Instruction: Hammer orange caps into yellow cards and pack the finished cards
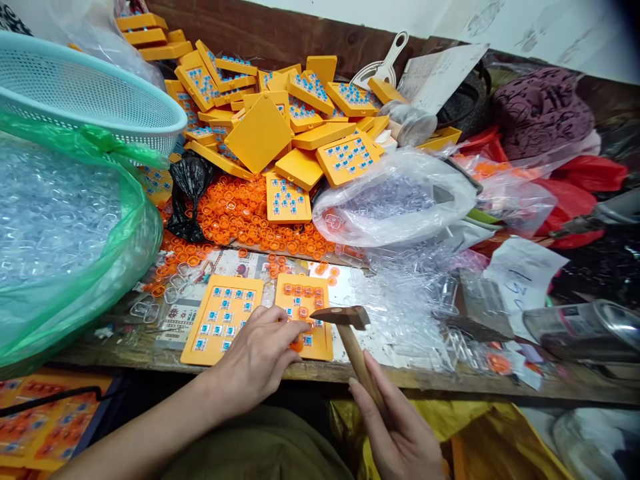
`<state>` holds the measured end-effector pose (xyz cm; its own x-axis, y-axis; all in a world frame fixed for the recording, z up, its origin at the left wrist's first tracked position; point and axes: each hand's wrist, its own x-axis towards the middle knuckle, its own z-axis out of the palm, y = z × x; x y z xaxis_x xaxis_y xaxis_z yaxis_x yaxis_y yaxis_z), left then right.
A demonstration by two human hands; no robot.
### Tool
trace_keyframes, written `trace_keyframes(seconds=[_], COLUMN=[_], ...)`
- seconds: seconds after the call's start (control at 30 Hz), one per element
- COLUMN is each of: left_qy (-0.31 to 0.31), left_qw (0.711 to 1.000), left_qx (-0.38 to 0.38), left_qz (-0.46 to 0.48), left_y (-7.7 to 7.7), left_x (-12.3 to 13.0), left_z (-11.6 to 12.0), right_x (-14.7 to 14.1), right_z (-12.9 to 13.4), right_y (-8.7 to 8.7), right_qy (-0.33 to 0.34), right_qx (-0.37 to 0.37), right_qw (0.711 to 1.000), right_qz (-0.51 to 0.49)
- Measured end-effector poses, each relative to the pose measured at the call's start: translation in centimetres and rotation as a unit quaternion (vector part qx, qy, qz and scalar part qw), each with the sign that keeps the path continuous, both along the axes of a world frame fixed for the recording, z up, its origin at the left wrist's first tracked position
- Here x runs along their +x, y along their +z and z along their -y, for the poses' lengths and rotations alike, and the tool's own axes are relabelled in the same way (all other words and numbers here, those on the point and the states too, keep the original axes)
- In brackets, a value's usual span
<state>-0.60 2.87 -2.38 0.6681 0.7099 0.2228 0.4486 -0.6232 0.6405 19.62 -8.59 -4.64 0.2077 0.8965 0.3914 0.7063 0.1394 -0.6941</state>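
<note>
Messy wooden bench (pixel 140 350) here, my right hand (pixel 400 427) wrapped round a hammer (pixel 353 333), left (pixel 267 347) half-curled over the yellow panel (pixel 320 350), grip unclear.

We see a pale wall (pixel 570 33) marked with grey smudges, a dark reddish-brown wooden board (pixel 320 33) running beneath it, and a worn wooden desk (pixel 420 375) with a scuffed front edge.

To my right, a crumpled paper (pixel 525 270) bears large handwritten marks, too unclear for me to read with certainty. Behind my work, a slanted white sheet (pixel 440 75) carries faint lines of writing I cannot make out.
</note>
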Motion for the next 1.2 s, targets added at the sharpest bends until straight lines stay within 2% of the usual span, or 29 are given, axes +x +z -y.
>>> trace_keyframes(seconds=[0.17,0.4,0.57,0.7,0.8,0.93,1.07,1.13,1.2], left_qy=[0.03,0.037,0.041,0.085,0.102,0.12,0.149,0.154,0.148], left_qw=[0.999,0.997,0.994,0.989,0.988,0.986,0.977,0.976,0.978], left_qx=[-0.023,0.033,0.072,0.081,0.052,-0.042,-0.122,-0.134,-0.125], left_qz=[0.039,0.06,0.066,0.085,0.104,0.11,0.087,0.081,0.077], left_y=[-0.1,-0.7,-1.5,-2.1,-2.1,-1.8,-1.9,-2.0,-1.7], left_x=[0.6,1.3,1.5,1.4,1.4,1.3,1.6,1.9,2.0], left_z=[-0.2,-1.7,-1.5,-0.9,-0.7,-1.0,-1.3,-1.3,-1.2], right_x=[-0.7,-0.6,-0.1,0.0,-0.1,-0.2,-0.2,-0.1,0.0], right_z=[-0.4,0.0,0.1,0.1,0.1,0.2,0.0,-0.2,-0.2], right_y=[-0.4,-0.5,-0.7,-0.7,-0.4,0.1,0.4,0.3,0.3], right_qy=[0.007,-0.015,0.044,0.08,0.075,0.035,0.101,0.133,0.129], right_qx=[0.004,0.003,0.018,0.014,0.014,0.046,0.005,-0.023,-0.031], right_qw=[1.0,1.0,0.998,0.993,0.994,0.997,0.992,0.987,0.988], right_qz=[-0.015,-0.018,0.041,0.082,0.074,0.051,0.079,0.087,0.082])
